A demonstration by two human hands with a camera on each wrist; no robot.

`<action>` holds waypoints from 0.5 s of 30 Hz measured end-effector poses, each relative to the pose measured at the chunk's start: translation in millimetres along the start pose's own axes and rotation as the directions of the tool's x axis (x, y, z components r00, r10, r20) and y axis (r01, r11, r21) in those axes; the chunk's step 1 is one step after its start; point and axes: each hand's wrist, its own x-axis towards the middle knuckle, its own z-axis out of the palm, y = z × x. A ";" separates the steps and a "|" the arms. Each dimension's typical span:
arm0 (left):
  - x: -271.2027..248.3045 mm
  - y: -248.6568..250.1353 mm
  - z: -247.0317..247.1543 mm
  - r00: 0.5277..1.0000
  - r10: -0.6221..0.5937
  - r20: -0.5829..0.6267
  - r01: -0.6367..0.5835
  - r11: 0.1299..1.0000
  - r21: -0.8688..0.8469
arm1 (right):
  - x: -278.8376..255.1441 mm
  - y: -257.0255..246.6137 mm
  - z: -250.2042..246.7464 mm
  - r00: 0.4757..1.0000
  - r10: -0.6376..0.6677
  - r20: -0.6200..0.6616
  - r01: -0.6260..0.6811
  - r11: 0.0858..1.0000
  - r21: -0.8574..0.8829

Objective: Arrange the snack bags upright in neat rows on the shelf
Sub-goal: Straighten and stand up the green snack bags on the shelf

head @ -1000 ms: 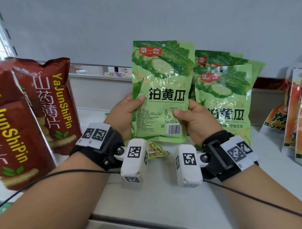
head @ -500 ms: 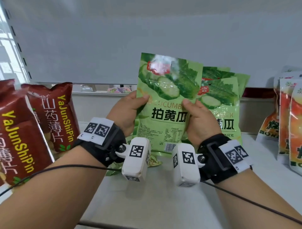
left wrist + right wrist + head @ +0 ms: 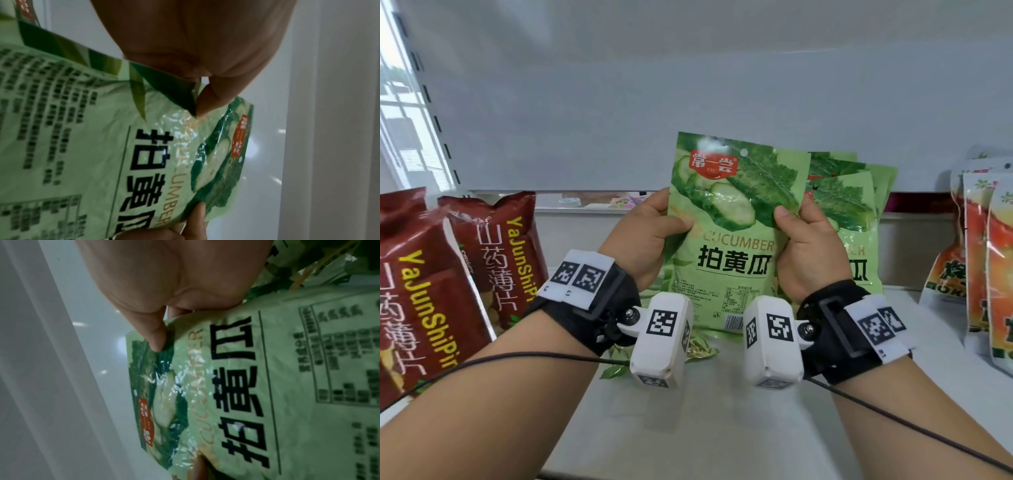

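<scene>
Held bag: a green cucumber snack bag (image 3: 736, 236) is upright and facing the person, gripped at both side edges about mid-height, its bottom edge low over the white shelf (image 3: 722, 428); whether it touches the shelf is hidden behind the wrist cameras
Why held so: my guess is that a grip on both sides keeps the floppy bag straight and square so it can be stood just in front of the matching green bags (image 3: 856, 219) behind it on the right
Left hand: the left hand (image 3: 643, 236) pinches the bag's left edge, thumb on the printed front, the other fingers curled out of sight behind; the left wrist view shows a fingertip (image 3: 213, 99) pressed at the fold of the edge
Right hand: the right hand (image 3: 808, 253) pinches the right edge the same way, thumb on the cucumber picture; the right wrist view shows the thumb (image 3: 156, 337) flat on the foil
Finger opening: narrow on both sides, closed tight on the thin bag and nothing else
Neighbours: dark red bags (image 3: 496, 253) lean at the left of the shelf, orange bags (image 3: 983, 260) stand at the right, and a small green packet (image 3: 698, 347) lies flat under the held bag
Risk: in my view the flat packet could tip the bag if it is set down on it
</scene>
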 end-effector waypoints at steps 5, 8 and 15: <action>0.5 7.8 4.6 0.994 0.104 0.028 -0.102 0.991 -0.083 | -1.3 -0.1 4.1 0.999 -0.027 0.027 0.026 1.000 0.015; 0.7 6.9 6.4 0.994 0.102 -0.036 -0.105 0.989 -0.103 | -2.3 0.7 4.0 1.000 -0.028 0.014 0.028 0.999 -0.017; 0.1 15.0 5.2 0.978 0.083 -0.190 -0.118 0.976 -0.183 | -6.2 1.2 3.2 0.983 -0.099 -0.152 0.035 0.926 -0.377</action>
